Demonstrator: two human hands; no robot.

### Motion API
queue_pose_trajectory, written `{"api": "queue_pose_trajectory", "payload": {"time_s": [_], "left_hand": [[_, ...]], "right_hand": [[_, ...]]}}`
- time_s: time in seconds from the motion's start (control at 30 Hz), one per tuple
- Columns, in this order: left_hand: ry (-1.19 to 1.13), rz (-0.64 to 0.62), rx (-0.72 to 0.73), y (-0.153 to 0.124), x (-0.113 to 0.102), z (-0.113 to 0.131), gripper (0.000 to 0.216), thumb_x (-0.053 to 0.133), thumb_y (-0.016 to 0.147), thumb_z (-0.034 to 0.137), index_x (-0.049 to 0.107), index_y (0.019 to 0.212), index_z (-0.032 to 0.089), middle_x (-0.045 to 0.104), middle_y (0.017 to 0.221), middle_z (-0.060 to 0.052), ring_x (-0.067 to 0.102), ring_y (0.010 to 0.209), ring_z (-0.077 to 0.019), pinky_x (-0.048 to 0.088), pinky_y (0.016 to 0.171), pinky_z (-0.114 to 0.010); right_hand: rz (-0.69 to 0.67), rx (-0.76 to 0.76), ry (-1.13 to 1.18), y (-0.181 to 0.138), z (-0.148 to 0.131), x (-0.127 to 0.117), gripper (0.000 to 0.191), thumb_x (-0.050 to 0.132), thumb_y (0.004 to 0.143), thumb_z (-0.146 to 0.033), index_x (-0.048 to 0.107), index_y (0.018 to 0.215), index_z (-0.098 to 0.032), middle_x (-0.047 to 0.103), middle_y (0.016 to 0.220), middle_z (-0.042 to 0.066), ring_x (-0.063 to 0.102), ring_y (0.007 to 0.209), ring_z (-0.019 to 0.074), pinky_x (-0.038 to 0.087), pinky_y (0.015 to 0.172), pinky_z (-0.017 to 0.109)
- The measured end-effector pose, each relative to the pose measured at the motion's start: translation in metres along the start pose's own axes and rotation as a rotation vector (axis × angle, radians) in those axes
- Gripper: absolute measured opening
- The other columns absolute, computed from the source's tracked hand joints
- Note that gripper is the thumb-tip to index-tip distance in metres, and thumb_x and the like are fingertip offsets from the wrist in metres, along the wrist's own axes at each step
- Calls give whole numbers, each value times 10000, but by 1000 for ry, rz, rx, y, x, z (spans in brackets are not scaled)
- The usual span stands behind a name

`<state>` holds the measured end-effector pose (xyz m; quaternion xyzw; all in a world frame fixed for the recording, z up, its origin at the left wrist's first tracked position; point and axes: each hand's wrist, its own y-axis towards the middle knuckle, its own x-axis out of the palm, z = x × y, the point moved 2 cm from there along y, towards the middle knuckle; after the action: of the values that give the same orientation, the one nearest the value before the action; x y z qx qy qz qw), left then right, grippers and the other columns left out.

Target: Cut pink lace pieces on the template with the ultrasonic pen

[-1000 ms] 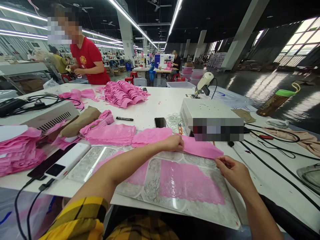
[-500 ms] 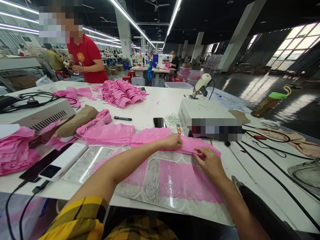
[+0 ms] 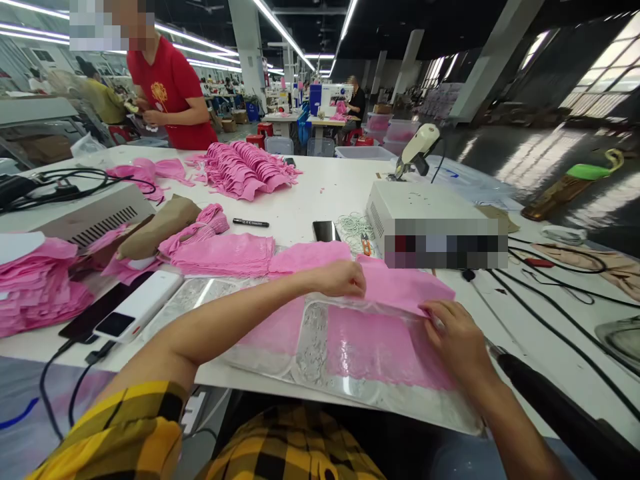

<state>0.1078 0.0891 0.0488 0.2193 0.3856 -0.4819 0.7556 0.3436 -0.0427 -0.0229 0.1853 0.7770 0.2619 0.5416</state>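
Note:
A clear plastic template sheet [image 3: 325, 353] with lace-patterned borders lies on the white table in front of me, with pink lace fabric [image 3: 380, 350] under it. My left hand [image 3: 343, 278] pinches the far edge of the sheet, fingers closed. My right hand [image 3: 453, 337] grips the sheet's right far corner and lifts it slightly. A loose pink fabric piece [image 3: 407, 287] lies just beyond, between both hands. Stacks of pink lace pieces [image 3: 225, 255] sit to the left.
A white machine box [image 3: 425, 217] stands behind my right hand, black cables [image 3: 550, 333] trailing right. A phone [image 3: 325, 231], scissors [image 3: 367, 245], marker [image 3: 250, 223], power bank [image 3: 137, 307] and pink piles [image 3: 247, 175] lie about. A person in a red shirt [image 3: 167, 87] stands at far left.
My right hand went in to the pink piece, then came back right and took hold of the sheet's far corner, which now lifts. My left hand stayed put.

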Motion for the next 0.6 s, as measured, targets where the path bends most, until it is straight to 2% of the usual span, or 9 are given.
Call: {"api": "queue_pose_trajectory", "payload": {"time_s": [0.1, 0.2, 0.37, 0.6], "left_hand": [[-49, -49, 10, -31, 23, 10, 130, 676, 829, 132, 743, 726, 176, 669, 855, -10, 614, 793, -125, 459, 738, -205], [-77, -82, -1, -53, 44, 15, 121, 701, 814, 121, 748, 721, 183, 660, 854, 0, 601, 749, -109, 450, 707, -196], [-69, -84, -5, -67, 63, 19, 88, 714, 820, 121, 761, 756, 158, 657, 859, -16, 605, 756, -118, 449, 710, -203], [-35, -39, 8, -72, 71, 22, 122, 680, 854, 115, 768, 781, 159, 663, 881, -32, 604, 800, -132, 449, 766, -211]], "right_hand": [[2, -267, -10, -27, -21, -20, 188, 505, 910, -213, 666, 1001, -248, 691, 940, 43, 637, 889, 194, 511, 834, 351], [-40, -403, 25, -44, -35, -32, 202, 541, 916, -179, 669, 1048, -262, 688, 924, 29, 641, 870, 175, 505, 843, 339], [-104, -450, 32, -52, -45, -39, 271, 562, 897, -84, 668, 1090, -242, 683, 924, 33, 646, 869, 172, 501, 862, 346], [-106, -459, 39, -57, -40, -38, 272, 548, 911, -96, 648, 1136, -212, 679, 955, 53, 636, 895, 179, 499, 866, 343]]}}
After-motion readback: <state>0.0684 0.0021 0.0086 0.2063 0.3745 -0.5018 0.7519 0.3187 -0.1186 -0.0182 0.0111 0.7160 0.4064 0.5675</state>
